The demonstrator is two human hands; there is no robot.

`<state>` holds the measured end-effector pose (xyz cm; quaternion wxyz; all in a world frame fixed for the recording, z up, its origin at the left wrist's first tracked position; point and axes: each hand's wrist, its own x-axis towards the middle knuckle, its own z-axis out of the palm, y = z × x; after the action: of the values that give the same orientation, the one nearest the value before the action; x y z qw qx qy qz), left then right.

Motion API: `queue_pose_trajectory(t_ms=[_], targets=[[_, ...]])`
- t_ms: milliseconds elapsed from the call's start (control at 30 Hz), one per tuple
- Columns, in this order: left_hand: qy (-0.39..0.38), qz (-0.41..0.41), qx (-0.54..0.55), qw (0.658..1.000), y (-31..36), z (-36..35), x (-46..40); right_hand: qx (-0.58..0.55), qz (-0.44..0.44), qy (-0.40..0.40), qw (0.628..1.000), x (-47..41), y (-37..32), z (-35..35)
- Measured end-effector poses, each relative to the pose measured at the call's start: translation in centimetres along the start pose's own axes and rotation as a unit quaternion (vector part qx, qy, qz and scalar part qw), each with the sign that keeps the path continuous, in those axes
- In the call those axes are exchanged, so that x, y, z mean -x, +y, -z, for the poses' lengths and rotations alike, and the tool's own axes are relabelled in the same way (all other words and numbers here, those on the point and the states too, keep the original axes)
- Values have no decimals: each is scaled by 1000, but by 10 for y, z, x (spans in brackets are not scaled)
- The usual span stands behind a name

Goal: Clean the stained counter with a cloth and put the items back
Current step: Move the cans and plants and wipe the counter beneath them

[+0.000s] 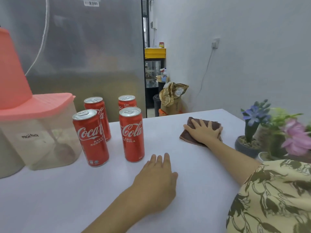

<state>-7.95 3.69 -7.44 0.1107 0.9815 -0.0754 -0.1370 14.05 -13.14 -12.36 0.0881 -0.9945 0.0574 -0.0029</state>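
Observation:
A folded brown cloth (pixel 213 125) lies on the white counter (pixel 168 142) towards its far right. My right hand (pixel 204 132) lies flat on the cloth with its fingers spread. My left hand (pixel 156 179) rests palm down on the counter nearer to me, fingers straight, holding nothing. Several red Coca-Cola cans stand upright at the left: one at the front left (pixel 90 137), one at the front right (pixel 132 134), and two behind them (pixel 99 113) (pixel 127 102).
A clear container with a pink lid (pixel 38 128), labelled "mocha", stands at the far left with a pink tub (pixel 11 71) on top. Potted artificial flowers (pixel 252 130) (pixel 292 137) crowd the right edge. A steel fridge (pixel 84 47) rises behind the counter.

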Motion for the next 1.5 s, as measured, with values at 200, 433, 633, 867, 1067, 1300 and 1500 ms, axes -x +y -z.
queue_pose_trajectory(t_ms=[200, 433, 633, 867, 1067, 1300, 1500], targets=[[-8, -13, -3, 1000, 9, 3, 9, -3, 72, -7, 997, 65, -7, -3], [-9, -1, 12, 1000, 40, 7, 18, 2, 84, -16, 996, 137, 44, 4], [-23, 9, 4, 1000, 75, 0, 31, -14, 135, -21, 991, 202, 68, 3], [-11, 44, 2, 999, 87, -2, 61, -9, 83, -32, 996, 204, 74, 7], [-4, 110, 23, 994, 56, -3, 87, -1, 215, -29, 976, 260, 76, 2], [48, 149, 84, 984, 7, -22, 118, -8, 129, -21, 991, 223, 51, 2], [107, 197, 138, 965, -27, -24, 138, -21, 258, -44, 965, 251, -48, -18]])
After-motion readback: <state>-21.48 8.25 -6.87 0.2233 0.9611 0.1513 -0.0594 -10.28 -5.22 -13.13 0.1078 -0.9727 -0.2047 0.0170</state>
